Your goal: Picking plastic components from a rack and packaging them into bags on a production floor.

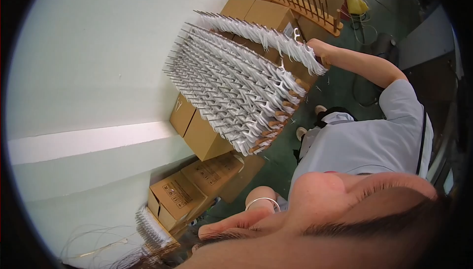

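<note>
My right hand (321, 51) is closed around the near end of a wooden peg strip (266, 38). Rows of thin metal pins stick out of it, thickly hung with white, forked plastic pieces. Just left of it, a big stack of similar loaded peg strips (231, 86) rests on cardboard boxes, its brown wooden ends facing me. At the lower middle, my left arm shows a white bracelet (262, 199) at the wrist. The fingers of that hand are hidden, so what it does cannot be made out.
A peg strip with bare pins (295, 0) lies on boxes at the top. Cardboard boxes (209, 133) stand under the stack, and more boxes (180, 195) stand lower left, near another loaded strip (150, 227). A pale wall (88, 62) bounds the left. Cables (362, 27) lie on the green floor.
</note>
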`<state>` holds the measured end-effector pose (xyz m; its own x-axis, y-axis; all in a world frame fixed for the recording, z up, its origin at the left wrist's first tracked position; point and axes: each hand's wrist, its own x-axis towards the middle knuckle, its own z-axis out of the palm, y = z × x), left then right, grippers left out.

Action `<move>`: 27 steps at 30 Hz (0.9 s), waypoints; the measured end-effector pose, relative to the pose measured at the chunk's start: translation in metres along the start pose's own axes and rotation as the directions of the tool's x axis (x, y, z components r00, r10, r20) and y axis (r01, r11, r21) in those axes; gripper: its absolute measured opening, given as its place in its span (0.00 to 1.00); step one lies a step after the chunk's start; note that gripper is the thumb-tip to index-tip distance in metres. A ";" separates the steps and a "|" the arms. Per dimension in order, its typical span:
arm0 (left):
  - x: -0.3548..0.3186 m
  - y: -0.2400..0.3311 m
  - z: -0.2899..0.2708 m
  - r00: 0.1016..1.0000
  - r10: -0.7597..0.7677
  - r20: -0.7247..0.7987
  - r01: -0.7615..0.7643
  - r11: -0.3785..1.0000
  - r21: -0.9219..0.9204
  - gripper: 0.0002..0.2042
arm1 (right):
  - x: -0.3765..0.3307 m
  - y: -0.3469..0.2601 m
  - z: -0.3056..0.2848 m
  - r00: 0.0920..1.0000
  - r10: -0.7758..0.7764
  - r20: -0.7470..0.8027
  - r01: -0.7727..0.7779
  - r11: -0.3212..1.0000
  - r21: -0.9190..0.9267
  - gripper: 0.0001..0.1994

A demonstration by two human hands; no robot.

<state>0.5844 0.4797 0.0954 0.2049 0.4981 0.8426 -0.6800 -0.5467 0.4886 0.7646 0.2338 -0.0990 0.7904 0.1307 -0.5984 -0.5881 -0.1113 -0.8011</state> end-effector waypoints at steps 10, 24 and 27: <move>-0.009 0.000 0.011 0.996 -0.086 0.035 0.088 0.995 -0.055 0.10 | -0.016 0.056 -0.067 0.873 -0.485 0.057 0.485 0.848 -0.212 0.15; -0.063 0.020 -0.001 0.270 -0.311 0.911 0.957 0.194 -0.217 0.22 | -0.337 0.244 0.008 0.790 0.001 -0.613 0.196 0.947 0.254 0.19; -0.112 0.013 0.040 -0.522 -0.120 0.844 0.840 -0.244 0.485 0.33 | -0.420 0.296 0.039 0.717 0.064 -0.694 0.172 0.949 0.265 0.20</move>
<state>0.5810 0.3902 0.0163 0.5692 -0.7626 -0.3075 0.6795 0.2257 0.6981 0.2520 0.1848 -0.0848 0.6478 -0.5972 -0.4730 -0.4678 0.1782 -0.8657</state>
